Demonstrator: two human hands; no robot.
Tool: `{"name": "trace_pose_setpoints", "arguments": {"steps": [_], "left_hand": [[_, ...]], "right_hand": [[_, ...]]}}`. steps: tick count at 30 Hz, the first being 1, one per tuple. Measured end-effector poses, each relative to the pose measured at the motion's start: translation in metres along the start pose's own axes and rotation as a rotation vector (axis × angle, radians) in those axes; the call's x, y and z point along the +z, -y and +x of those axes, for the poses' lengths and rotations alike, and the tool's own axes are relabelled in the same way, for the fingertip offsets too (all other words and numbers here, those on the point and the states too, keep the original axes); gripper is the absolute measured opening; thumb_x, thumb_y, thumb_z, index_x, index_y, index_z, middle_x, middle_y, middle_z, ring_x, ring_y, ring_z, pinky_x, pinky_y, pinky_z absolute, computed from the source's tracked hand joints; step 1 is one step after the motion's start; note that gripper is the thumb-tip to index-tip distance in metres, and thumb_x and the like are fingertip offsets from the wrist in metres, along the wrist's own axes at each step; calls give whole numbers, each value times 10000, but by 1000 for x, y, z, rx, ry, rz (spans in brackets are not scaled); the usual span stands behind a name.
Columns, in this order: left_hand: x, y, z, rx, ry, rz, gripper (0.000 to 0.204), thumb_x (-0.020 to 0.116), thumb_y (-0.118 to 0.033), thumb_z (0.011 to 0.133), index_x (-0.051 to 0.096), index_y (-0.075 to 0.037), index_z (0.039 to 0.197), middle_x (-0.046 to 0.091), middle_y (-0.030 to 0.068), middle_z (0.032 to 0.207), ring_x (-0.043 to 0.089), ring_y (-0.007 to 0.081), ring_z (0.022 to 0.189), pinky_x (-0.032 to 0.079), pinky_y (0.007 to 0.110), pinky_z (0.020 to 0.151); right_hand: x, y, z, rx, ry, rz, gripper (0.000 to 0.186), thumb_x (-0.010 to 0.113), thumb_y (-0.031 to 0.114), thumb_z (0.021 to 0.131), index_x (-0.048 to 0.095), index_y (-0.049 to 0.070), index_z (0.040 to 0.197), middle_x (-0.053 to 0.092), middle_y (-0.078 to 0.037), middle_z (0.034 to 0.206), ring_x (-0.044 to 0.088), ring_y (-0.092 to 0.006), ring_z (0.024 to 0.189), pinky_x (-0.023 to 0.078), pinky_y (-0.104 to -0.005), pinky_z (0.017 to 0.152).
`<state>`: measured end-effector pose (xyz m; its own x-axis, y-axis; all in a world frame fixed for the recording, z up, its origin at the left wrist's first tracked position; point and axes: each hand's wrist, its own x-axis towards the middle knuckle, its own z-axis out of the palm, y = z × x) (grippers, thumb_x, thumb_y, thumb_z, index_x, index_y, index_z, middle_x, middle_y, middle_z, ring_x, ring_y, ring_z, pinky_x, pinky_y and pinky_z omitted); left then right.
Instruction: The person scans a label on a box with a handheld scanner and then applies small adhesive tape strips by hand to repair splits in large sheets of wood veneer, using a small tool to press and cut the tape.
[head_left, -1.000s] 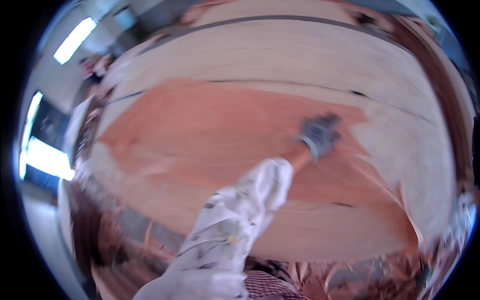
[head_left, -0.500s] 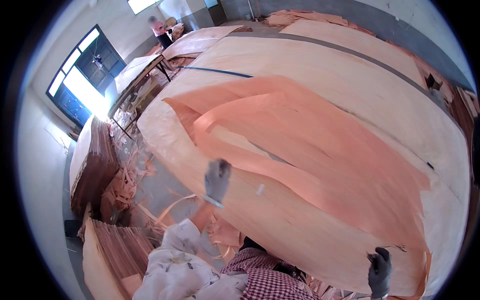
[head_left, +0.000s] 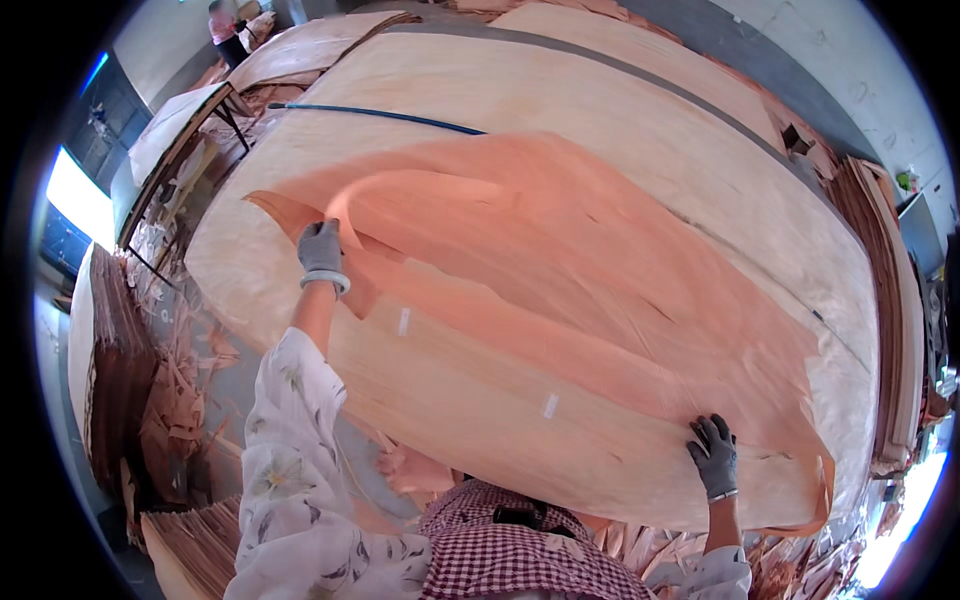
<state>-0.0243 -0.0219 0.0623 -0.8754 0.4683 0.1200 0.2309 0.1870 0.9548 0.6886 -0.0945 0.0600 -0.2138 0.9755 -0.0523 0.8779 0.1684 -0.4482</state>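
Observation:
A thin orange-pink wood veneer sheet (head_left: 600,290) lies rumpled over a broad stack of pale veneer (head_left: 420,75). My left hand (head_left: 321,247), in a grey glove, is closed on the sheet's curled strip near its far left corner. At the near right, my gloved right hand (head_left: 715,457) rests with fingers spread on the sheet's near edge. Between my hands a paler veneer band (head_left: 480,400) runs along the near side, bearing a short white tape piece (head_left: 404,321) and a second white tape piece (head_left: 551,405).
A dark blue rod (head_left: 380,115) lies across the stack's far left. Beyond it stand a table (head_left: 170,125) and a person (head_left: 226,35). Veneer stacks (head_left: 120,350) line the left, and another upright stack (head_left: 885,310) borders the right. Veneer scraps (head_left: 420,468) litter the floor.
My left hand has reached forward and left and taken hold of the sheet's curled strip. My right hand has come down flat onto the near edge. A second tape piece now shows, and the view has shifted.

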Motion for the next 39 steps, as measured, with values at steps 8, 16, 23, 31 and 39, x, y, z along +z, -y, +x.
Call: {"name": "trace_pose_setpoints", "arguments": {"steps": [8,16,23,31,39], "left_hand": [[-83,-35,-35,-480,333,-707,270,530,-355,880,509,-89,922,531,40,790,548,179,663,507,300,596],[-100,48,38,-515,86,-605,313,605,-286,838,510,-46,1014,534,101,871,551,258,833,505,403,778],[-30,49,154,-490,590,-1251,437,665,-338,786,538,-30,1069,584,124,1064,536,236,1038,462,380,888],[-23,-43,218,366,439,-449,302,646,-155,819,599,21,1060,592,46,1051,547,114,946,457,283,776],[-21,61,190,-408,597,-613,580,476,-513,879,409,-150,1326,504,56,1270,476,222,1154,375,412,975]], "right_hand": [[-5,7,-1,-49,-34,-84,431,675,132,706,595,68,1124,574,-84,1161,407,-244,1205,316,-359,964],[13,12,1,17,-81,306,489,514,-98,732,487,-24,1215,371,-151,1330,487,-250,1172,436,-324,956],[61,80,6,136,-183,-94,399,514,18,788,542,52,1184,532,-118,1239,460,-283,1160,334,-364,954],[70,99,16,247,-174,-196,421,512,41,801,538,109,1216,504,-113,1274,488,-312,1083,389,-382,937],[66,95,14,220,-173,-179,435,515,18,796,518,76,1228,512,-128,1265,495,-301,1121,371,-354,956]]}}
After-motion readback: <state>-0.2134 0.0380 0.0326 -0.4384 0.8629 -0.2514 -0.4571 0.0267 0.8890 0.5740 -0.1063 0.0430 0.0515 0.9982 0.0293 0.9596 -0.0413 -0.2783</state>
